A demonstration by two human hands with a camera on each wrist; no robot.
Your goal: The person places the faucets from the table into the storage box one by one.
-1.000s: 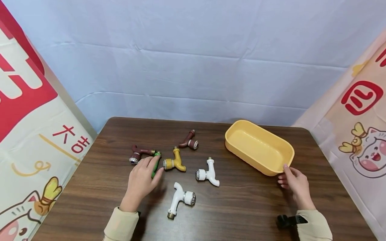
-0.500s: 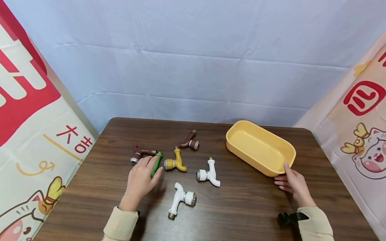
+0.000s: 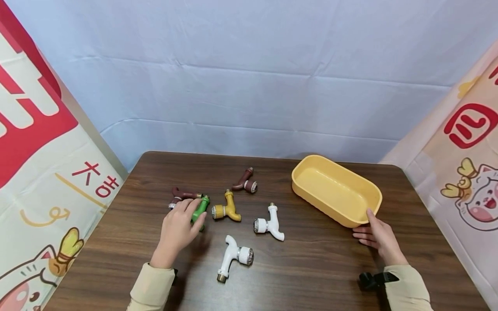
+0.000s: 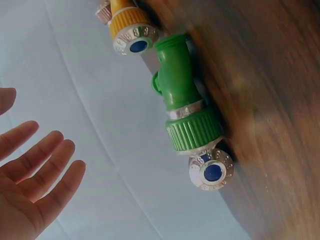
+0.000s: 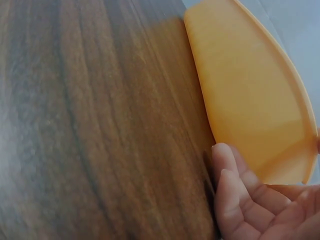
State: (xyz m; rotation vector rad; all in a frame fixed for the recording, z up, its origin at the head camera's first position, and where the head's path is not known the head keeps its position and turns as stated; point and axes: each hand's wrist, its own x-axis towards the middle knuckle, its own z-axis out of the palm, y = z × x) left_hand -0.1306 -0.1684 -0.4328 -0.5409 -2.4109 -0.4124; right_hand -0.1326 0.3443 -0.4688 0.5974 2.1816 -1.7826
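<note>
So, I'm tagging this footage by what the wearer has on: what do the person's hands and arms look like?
The left hand and right hand are ungloved. The left sleeve and right sleeve are plain beige. A black strap shows on the right arm; only a sliver of black shows on the left.

Before me, the dark brown wood-grain counter [image 3: 311,272] carries a yellow rectangular plastic basin [image 3: 332,192]; left of it lie a glossy white tap [image 3: 273,222], a nearer white tap [image 3: 230,254], a mustard-yellow tap [image 3: 230,207], a green tap [image 4: 181,82] and two maroon taps [image 3: 242,179].
</note>
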